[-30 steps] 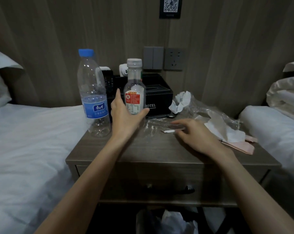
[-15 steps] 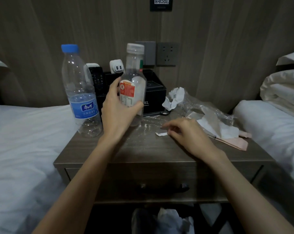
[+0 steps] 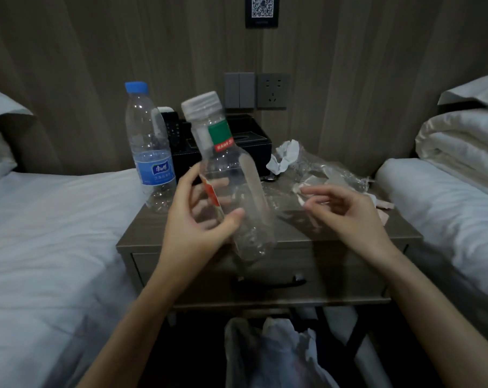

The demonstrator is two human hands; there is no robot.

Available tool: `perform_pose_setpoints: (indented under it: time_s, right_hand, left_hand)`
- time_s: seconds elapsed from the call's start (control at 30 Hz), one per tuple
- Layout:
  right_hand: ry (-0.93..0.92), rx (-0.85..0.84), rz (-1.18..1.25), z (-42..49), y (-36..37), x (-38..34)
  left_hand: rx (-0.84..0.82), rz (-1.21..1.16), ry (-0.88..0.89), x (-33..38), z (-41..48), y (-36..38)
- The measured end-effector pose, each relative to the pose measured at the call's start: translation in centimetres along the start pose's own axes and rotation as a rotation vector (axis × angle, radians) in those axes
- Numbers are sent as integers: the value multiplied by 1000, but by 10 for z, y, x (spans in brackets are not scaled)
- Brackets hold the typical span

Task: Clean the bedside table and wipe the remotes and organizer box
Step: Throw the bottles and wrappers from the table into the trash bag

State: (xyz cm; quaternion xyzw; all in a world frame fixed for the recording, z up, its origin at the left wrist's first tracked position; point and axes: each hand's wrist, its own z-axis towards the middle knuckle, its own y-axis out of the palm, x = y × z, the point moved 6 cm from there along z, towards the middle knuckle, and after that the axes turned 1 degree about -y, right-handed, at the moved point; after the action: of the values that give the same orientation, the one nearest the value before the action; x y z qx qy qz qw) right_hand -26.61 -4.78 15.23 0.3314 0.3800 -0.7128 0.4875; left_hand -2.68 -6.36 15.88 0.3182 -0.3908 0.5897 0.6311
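My left hand (image 3: pixel 198 219) grips an empty clear bottle (image 3: pixel 229 175) with a white cap and a green and red label, held tilted above the front of the wooden bedside table (image 3: pixel 335 233). My right hand (image 3: pixel 346 214) hovers over the table's right half, its fingers pinched on a small scrap of paper (image 3: pixel 300 191). At the back stands the black organizer box (image 3: pixel 257 138), with a dark remote (image 3: pixel 171 127) upright in its left part. A tall water bottle with a blue cap (image 3: pixel 150 147) stands at the table's left rear.
Crumpled white tissue (image 3: pixel 284 155), clear plastic wrap (image 3: pixel 329 169) and pink paper (image 3: pixel 384 205) litter the table's right side. White beds flank the table on both sides. A bag of rubbish (image 3: pixel 273 354) sits on the floor below the drawer. Switches and a socket (image 3: pixel 273 91) are on the wall.
My left hand has lifted the white-capped bottle off the table toward me and tilted it. My right hand has risen from the tabletop with the paper scrap.
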Motion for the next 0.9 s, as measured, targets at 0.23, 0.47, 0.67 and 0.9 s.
perform_pose_setpoints:
  time_s: [0.23, 0.47, 0.67, 0.9]
  right_hand:
    - [164, -50, 68, -37, 6, 17]
    - [261, -64, 66, -84, 3, 45]
    - [358, -200, -116, -125, 15, 78]
    - [474, -338, -296, -157, 36, 129]
  left_hand:
    - [-131, -32, -125, -18, -49, 21]
    - [-379, 114, -221, -66, -92, 33]
    - [-587, 336, -371, -124, -131, 51]
    - [-715, 462, -507, -194, -168, 65]
